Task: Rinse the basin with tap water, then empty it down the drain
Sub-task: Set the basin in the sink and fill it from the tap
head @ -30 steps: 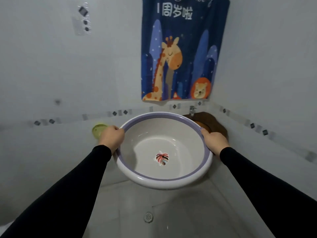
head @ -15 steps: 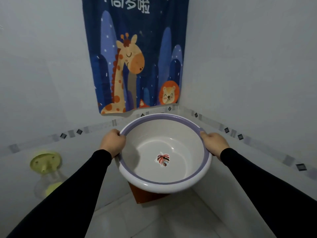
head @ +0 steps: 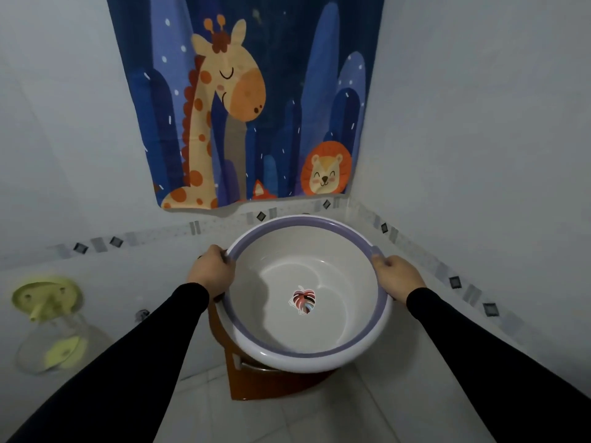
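Observation:
A round white basin with a purple rim band and a leaf sticker on its bottom is held level in the room's corner. My left hand grips the left rim and my right hand grips the right rim. Both arms are in black sleeves. The inside of the basin looks dry. A brown tub stands under the basin, mostly hidden by it. No tap or drain shows in this view.
A blue cloth with a giraffe and a lion hangs on the back wall. On the left wall a green holder carries a clear bag. White tiled walls close the corner; pale floor tiles lie below.
My view has swung left and closer to the wall. The floor drain and the tap have left the view. The basin now sits over the brown tub, still in both hands.

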